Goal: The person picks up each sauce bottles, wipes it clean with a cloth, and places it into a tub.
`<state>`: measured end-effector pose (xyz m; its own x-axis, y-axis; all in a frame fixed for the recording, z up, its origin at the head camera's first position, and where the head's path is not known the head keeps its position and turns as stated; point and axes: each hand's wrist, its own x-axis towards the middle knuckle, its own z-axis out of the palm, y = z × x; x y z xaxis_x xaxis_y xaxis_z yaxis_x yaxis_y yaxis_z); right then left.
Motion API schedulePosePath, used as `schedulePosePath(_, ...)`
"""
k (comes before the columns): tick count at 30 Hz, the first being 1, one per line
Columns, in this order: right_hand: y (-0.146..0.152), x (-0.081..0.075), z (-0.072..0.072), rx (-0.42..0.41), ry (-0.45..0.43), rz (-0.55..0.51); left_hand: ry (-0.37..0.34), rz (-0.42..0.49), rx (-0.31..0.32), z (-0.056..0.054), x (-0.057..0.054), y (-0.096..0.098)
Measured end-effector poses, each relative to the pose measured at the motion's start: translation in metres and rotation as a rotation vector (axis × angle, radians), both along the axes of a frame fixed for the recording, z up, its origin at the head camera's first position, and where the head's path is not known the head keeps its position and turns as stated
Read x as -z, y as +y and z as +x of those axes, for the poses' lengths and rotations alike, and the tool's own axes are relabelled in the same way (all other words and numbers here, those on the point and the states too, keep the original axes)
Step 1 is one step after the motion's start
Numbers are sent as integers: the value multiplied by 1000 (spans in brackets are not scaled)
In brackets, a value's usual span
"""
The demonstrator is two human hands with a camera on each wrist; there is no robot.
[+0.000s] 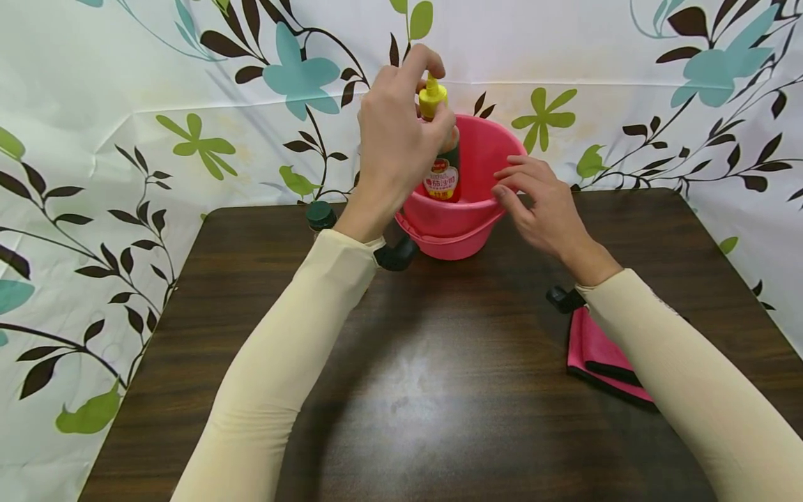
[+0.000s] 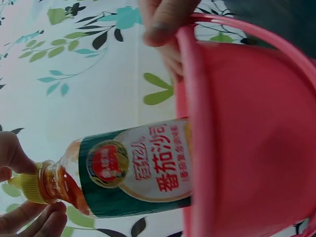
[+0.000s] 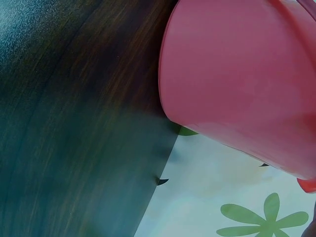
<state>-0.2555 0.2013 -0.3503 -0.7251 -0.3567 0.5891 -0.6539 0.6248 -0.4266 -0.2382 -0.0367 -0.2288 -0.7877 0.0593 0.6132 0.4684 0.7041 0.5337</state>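
At the back of the table a pink bucket (image 1: 454, 245) stands with its handle hanging down in front. My left hand (image 1: 401, 132) grips the yellow cap of a ketchup bottle (image 1: 442, 180) over the bucket. In the left wrist view the ketchup bottle (image 2: 138, 173) has a green and white label, and its lower end is hidden behind the bucket's rim (image 2: 200, 148). My right hand (image 1: 542, 206) holds the bucket's right rim, thumb on the near side. The right wrist view shows the bucket's outer wall (image 3: 237, 74).
A bottle with a dark green cap (image 1: 320, 215) stands left of the bucket, partly hidden by my left forearm. A folded pink cloth with black edging (image 1: 602, 348) lies under my right forearm. Behind the dark wooden table (image 1: 401, 418) hangs a flower-patterned sheet (image 1: 301, 70).
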Motion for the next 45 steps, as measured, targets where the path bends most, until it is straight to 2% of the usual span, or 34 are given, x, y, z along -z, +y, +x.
schedulePosePath(8, 0, -1, 0, 10, -16, 10, -153, -54, -17, -9, 12, 6)
schedulePosePath(16, 0, 0, 0, 5, -9, 1, -244, -142, -36, -12, 22, 8)
schedulePosePath(25, 0, 3, -1, -2, 14, -5, -266, -215, -51, -15, 33, 7)
schedulePosePath(31, 0, 3, -1, 6, 11, 1, -319, -259, -74, -17, 38, 7)
schedulePosePath(39, -2, 1, 0, 8, -7, 2, -271, -270, -101, -17, 40, 4)
schedulePosePath(45, -1, 0, 1, 22, -16, 17, -286, -279, -116, -15, 39, 3)
